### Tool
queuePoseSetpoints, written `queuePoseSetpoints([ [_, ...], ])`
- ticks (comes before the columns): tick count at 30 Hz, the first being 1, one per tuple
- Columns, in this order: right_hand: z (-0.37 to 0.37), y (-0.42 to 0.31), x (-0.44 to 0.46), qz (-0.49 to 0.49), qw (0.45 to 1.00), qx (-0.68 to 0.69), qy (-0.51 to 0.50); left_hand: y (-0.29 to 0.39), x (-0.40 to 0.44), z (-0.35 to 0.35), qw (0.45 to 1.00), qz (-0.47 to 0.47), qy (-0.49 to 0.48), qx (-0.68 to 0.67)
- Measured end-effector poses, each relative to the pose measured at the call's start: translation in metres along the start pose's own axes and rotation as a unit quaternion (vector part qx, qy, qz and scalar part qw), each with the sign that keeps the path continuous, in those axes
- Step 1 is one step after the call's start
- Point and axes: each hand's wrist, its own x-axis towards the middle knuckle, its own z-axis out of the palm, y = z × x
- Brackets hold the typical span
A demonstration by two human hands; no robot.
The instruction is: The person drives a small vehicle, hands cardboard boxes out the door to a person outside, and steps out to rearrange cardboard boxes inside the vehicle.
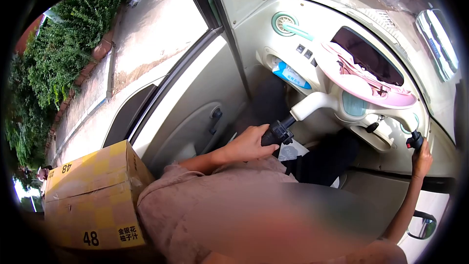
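Inside a small vehicle, my left hand (248, 144) is wrapped round the black left grip (277, 134) of a white handlebar (315, 103). My right hand (422, 159) closes round the right grip (415, 140), which has a red switch on it. A pink hat-like item (364, 84) lies over the middle of the handlebar, in front of a dark display (369, 54). Below it a key with a black fob (373, 127) hangs near the dash. A blue and white packet (292, 75) sits in the left dash pocket.
A yellow cardboard box (93, 198) marked 48 stands at the lower left, against my side. The door (195, 102) with its window is on the left, with bushes (73, 44) outside. A white vehicle (437, 44) shows through the windscreen. A mirror (422, 226) is at the lower right.
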Motion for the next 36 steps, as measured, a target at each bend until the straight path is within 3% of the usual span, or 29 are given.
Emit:
queuePoseSetpoints([
  [3,0.002,0.001,0.001,0.0,1.0,0.0,-0.004,-0.006,0.001,0.008,0.999,0.022,0.036,0.026],
  [6,-0.001,0.001,0.002,-0.023,0.999,0.025,0.012,-0.018,0.003,0.009,0.985,0.145,0.066,0.073],
  [13,-0.011,-0.004,0.006,-0.004,0.995,0.091,-0.033,0.003,-0.002,0.012,0.996,0.076,0.046,0.033],
  [19,-0.019,-0.013,0.007,0.021,0.993,0.106,-0.055,0.001,-0.002,0.017,0.996,0.005,0.052,0.079],
  [22,-0.029,-0.02,0.002,-0.008,0.989,0.147,-0.013,0.006,-0.003,0.018,0.997,0.004,0.058,0.059],
  [24,-0.034,-0.021,0.001,0.02,0.988,0.126,-0.084,-0.012,0.005,0.014,0.994,0.024,0.06,0.086],
  [26,-0.045,-0.027,0.0,0.023,0.989,0.117,-0.083,-0.018,0.006,0.012,0.994,0.059,0.051,0.08],
  [31,-0.053,-0.035,-0.023,0.034,0.984,0.154,-0.08,0.022,-0.004,0.006,0.992,0.014,0.065,0.109],
  [36,-0.058,-0.044,-0.034,0.049,0.985,0.145,-0.08,0.008,0.005,-0.005,0.989,0.049,0.063,0.128],
])
